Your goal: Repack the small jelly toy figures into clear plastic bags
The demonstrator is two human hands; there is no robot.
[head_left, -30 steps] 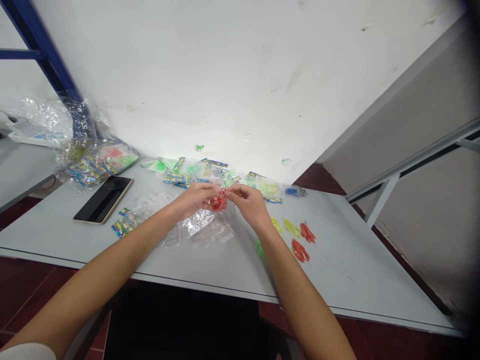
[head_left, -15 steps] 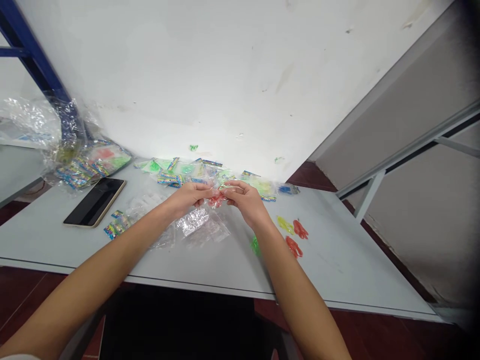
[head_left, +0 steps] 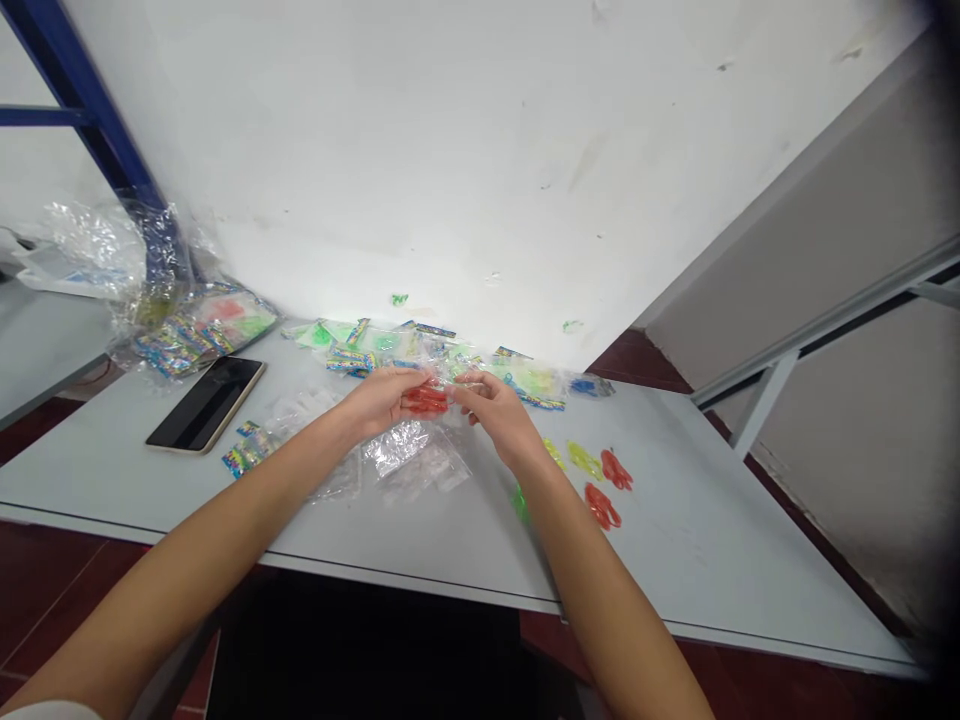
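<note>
Holding a bundle of red strands (head_left: 426,401) in the left hand (head_left: 375,402), fingers closed round it, above the middle of the desk (head_left: 720,550), toward the far edge. Bending the fingers of the right hand (head_left: 501,418) narrowly at the bundle's right end, near clear film; too small to tell whether gripping it.

Just below the hands, lying on the desk: crumpled clear plastic bags (head_left: 416,458). Spread along the far edge: clear packets with patterned strips (head_left: 352,358), some with green contents, ending at the right in a packet with blue contents (head_left: 591,386).

Beside the right forearm, laid on the desk: yellow strand bundles (head_left: 584,459), red strand bundles (head_left: 603,507) and a green strand bundle (head_left: 520,501), partly hidden by the forearm. Left of the bags: small patterned strips (head_left: 249,449), then a phone (head_left: 207,405), dark screen up. Piled at the far left corner: more patterned packets (head_left: 187,340), with a large clear bag (head_left: 105,240) alongside. Rising behind the far edge: a white wall (head_left: 420,150).
</note>
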